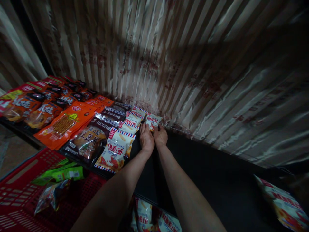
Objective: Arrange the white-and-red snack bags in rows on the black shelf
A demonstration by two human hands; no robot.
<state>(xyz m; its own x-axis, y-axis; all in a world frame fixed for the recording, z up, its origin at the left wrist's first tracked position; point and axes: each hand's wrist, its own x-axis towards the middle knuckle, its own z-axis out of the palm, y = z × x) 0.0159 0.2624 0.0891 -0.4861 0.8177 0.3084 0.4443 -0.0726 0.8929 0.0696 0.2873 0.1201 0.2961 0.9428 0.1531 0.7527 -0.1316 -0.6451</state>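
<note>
A small white snack bag (154,120) with red lettering is at the back of the black shelf (193,161), against the striped sheeting. My left hand (146,138) holds its left side, and my right hand (160,136) closes on its lower right edge; the fingertips are partly hidden. Just left of my left hand runs a row of matching white snack bags (116,149), overlapping from front to back. Beyond that row lie dark brown packets of potato slices (88,138).
Orange packets of stick snacks (65,124) and orange-and-black packets (45,112) fill the left end. Below the front edge is a red basket (14,196) with green packets (65,173). More white bags lie below (145,214) and one at far right (285,203).
</note>
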